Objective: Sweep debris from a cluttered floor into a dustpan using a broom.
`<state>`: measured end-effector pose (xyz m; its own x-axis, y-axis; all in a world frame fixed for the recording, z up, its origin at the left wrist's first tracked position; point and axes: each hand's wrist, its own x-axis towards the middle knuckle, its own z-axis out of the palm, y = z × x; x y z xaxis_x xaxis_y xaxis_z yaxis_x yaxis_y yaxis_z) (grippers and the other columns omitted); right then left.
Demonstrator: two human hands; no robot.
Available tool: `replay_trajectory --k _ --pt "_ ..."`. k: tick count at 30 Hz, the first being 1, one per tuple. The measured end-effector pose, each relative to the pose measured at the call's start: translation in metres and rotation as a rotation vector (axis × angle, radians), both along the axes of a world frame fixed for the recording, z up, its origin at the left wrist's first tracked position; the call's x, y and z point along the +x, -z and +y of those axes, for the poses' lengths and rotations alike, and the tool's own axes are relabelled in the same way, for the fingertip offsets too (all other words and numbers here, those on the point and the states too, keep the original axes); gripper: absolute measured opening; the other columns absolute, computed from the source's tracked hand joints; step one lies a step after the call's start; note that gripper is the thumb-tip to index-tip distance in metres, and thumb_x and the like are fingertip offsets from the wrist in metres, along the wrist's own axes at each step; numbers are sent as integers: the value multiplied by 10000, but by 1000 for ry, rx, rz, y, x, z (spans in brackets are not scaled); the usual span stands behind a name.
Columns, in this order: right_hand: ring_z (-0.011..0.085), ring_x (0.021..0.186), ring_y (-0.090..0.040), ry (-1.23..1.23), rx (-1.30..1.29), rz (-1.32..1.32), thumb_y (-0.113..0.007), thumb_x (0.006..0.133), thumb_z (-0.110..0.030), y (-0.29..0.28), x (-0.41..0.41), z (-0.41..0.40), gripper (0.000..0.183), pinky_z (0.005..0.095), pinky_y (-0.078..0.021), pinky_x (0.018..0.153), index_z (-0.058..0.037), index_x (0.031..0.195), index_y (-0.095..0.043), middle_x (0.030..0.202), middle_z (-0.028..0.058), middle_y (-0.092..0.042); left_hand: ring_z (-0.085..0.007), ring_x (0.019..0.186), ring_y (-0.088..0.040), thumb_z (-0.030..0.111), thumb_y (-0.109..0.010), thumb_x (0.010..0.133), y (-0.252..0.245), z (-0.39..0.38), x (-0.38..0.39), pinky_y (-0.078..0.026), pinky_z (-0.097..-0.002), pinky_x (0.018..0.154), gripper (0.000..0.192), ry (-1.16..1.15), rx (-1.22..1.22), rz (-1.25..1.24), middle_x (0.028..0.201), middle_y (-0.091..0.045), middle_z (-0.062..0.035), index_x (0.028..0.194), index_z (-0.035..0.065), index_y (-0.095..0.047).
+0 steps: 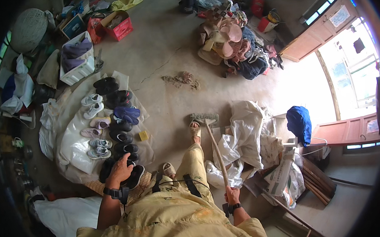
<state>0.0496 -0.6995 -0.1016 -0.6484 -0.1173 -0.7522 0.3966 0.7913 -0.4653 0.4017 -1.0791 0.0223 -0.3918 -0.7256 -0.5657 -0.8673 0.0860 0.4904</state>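
My right hand [233,195] grips the wooden handle of a push broom [216,146]. The broom's bristled head [205,118] rests on the concrete floor beside my forward sandalled foot [195,128]. Over the near end of two rows of shoes hovers my left hand [119,170], fingers apart, with no object seen in it. Black shoes [136,176] lie just under and beside it; whether the fingers touch them I cannot tell. Grey-white sneakers [99,152] and a folded purple-blue pair [127,115] stand farther along. A small heap of dirt [185,78] lies ahead on the floor.
Plastic sheeting [72,149] lies under the shoes, near a yellow block [143,135]. White woven sacks [241,132] and a blue-covered item [299,125] are at right. Ahead are a clothes pile with a fan [226,40], a foam box [79,71] and an open doorway [350,73].
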Motion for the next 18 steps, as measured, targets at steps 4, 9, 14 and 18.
replay_trajectory --k 4,9,14,18 --pt "146 345 -470 -140 -37 48 -587 810 -312 15 -75 -70 358 291 -350 310 -8 622 -552 465 54 -494 -387 1131 -470 158 -596 795 7 -14 -11 -378 -409 970 537 -19 -7 -50 1218 -499 -242 1267 10 -388" --pt "131 322 -435 -294 -126 17 -583 815 -285 22 -186 -180 347 283 -302 297 -16 600 -539 454 48 -479 -374 1080 -509 169 -610 790 1 -25 -45 -404 -424 927 557 -93 5 -141 1172 -527 -235 1279 40 -377" --pt "164 342 -468 -603 -144 13 -531 831 -322 20 -243 -315 437 327 -385 360 12 549 -551 429 63 -485 -365 1038 -535 136 -626 781 -15 -38 -92 -430 -417 888 557 -191 -17 -141 1121 -556 -223 1275 50 -385" --pt "200 388 -523 -724 -189 132 -510 838 -320 62 -260 -422 416 354 -435 417 3 584 -578 446 83 -513 -358 1041 -540 124 -634 778 -27 -52 -128 -433 -406 889 563 -293 24 -131 1116 -558 -228 1277 42 -385"
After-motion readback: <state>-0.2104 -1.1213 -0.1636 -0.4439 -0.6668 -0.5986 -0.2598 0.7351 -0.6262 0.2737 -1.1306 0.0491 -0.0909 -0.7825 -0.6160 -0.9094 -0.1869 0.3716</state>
